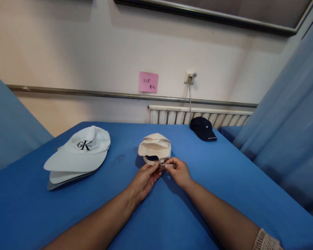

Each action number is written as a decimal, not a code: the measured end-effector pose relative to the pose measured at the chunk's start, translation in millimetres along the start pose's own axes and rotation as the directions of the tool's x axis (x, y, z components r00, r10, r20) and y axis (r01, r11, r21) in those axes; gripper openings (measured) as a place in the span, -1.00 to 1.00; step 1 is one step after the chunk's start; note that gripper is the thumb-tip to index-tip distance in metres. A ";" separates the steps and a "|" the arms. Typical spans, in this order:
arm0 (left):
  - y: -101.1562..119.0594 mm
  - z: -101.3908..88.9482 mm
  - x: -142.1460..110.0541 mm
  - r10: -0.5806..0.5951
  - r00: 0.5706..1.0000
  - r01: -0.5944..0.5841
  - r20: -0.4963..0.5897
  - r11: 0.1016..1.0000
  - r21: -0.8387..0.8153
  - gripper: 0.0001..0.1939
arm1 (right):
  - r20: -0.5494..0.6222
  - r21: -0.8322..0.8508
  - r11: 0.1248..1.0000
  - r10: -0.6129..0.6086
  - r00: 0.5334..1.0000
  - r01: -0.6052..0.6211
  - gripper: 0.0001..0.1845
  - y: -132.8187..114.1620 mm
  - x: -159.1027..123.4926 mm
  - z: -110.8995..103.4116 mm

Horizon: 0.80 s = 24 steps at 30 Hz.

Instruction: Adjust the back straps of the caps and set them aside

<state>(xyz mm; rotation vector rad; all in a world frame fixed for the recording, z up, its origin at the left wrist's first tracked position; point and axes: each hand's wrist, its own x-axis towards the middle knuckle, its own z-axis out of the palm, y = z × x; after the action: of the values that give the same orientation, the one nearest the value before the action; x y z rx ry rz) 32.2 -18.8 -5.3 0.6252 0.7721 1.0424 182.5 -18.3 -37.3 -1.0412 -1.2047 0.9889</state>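
Observation:
A cream baseball cap (156, 144) sits in the middle of the blue-covered table, its back opening and strap turned toward me. My left hand (146, 178) pinches the strap near its buckle, thumb on top and fingers curled beneath. On the other side of the buckle, my right hand (179, 172) grips the strap's end between thumb and index finger. The fingertips partly hide the buckle. To the left lies a stack of caps, with a white cap (94, 140) bearing black letters on top. A dark navy cap (202, 127) rests at the far right.
The blue table cover (114, 215) reaches back to a white radiator (172, 114) and a metal rail (106, 93). A pink note (148, 82) is stuck on the wall beside a socket (190, 77) with a hanging cord. A blue curtain (289, 114) hangs at right.

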 end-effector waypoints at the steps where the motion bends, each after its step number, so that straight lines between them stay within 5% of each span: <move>1: -1.3 0.9 -0.1 0.006 1.000 -0.006 0.011 1.000 0.014 -0.78 | 0.000 -0.011 1.000 -0.001 1.000 0.001 -0.78 1.8 0.4 0.6; 7: -7.8 1.9 3.6 0.076 0.995 -0.068 -0.065 0.990 0.128 -0.70 | 0.019 -0.078 0.996 -0.033 0.999 0.035 -0.82 4.2 0.7 0.2; 24: -5.0 -2.1 6.1 0.072 0.996 -0.076 0.045 0.993 0.088 -0.73 | 0.051 0.093 0.996 0.010 0.999 -0.015 -0.72 2.6 0.5 3.1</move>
<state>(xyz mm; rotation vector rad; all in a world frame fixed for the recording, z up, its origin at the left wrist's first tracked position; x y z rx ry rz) 34.8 -14.9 -12.0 0.7553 0.7675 1.0634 179.4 -16.9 -39.5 -0.9557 -1.1828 1.0769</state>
